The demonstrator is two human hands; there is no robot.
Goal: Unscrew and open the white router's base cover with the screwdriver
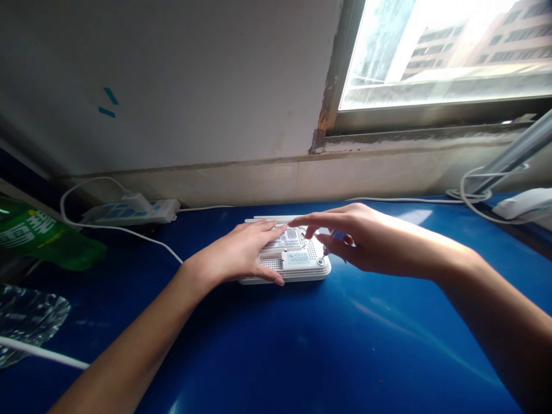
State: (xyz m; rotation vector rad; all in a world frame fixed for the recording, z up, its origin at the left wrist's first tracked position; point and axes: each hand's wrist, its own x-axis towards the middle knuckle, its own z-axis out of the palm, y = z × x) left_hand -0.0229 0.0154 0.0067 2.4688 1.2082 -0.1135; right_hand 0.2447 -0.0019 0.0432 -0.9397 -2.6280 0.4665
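A white router (297,269) lies upside down on the blue tabletop (310,351), with perforated vents and printed labels on its underside. My left hand (235,253) rests flat across its left part, fingers spread and pressing on it. My right hand (345,238) holds a small blue-handled screwdriver (335,237) between thumb and fingers. The tip of the screwdriver points down at a screw hole near the router's right corner. Flat white antennas (269,219) lie folded along the router's far edge.
A white power strip (133,211) with a plugged-in adapter lies at the back left, with white cables trailing along the table. A green plastic bottle (43,237) lies at the left, above crumpled clear plastic (26,322). A wall and window stand behind.
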